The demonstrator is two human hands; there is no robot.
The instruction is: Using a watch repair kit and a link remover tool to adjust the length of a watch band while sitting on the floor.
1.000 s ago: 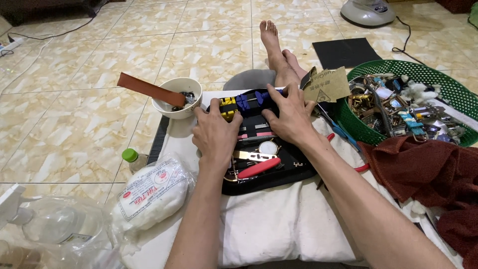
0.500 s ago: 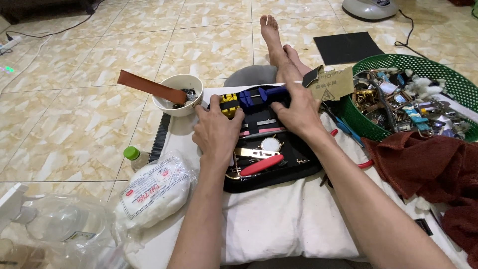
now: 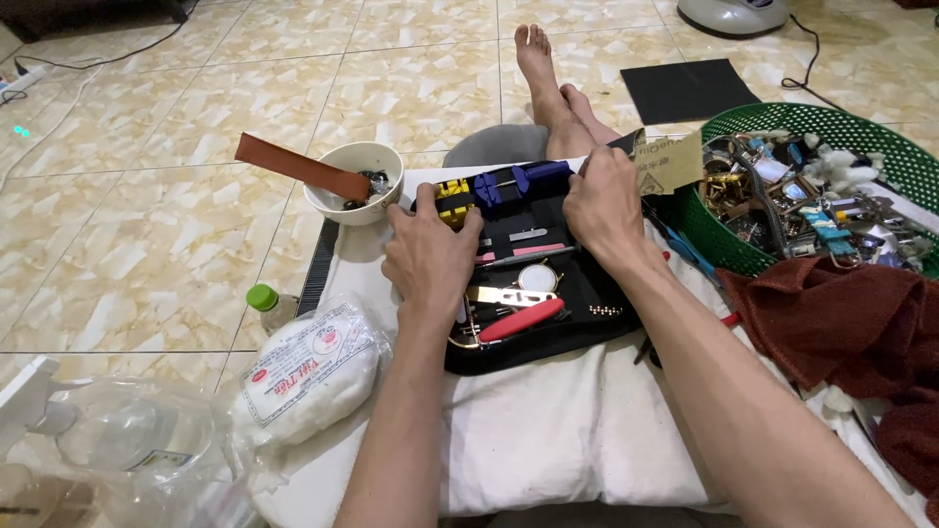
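An open black tool case (image 3: 597,293) lies on a white pillow (image 3: 558,440) over my lap. It holds a yellow tool (image 3: 453,192), a blue tool (image 3: 516,181), a red-handled tool (image 3: 520,320) and a round watch (image 3: 538,279). My left hand (image 3: 430,259) rests palm down on the case's left side, fingers by the yellow tool. My right hand (image 3: 604,207) presses on the case's far right part, fingertips at the blue tool. Whether either hand grips anything is hidden.
A white bowl (image 3: 360,183) with a brown leather strap (image 3: 298,166) stands left of the case. A green basket (image 3: 831,186) of small parts sits right, a dark red cloth (image 3: 851,323) below it. A white wrapped bag (image 3: 308,376), a green-capped bottle (image 3: 266,303) and sandpaper (image 3: 670,161) lie nearby.
Both hands have shifted slightly on the case; the right hand has slid right, uncovering the blue tool. The camera has tilted a little.
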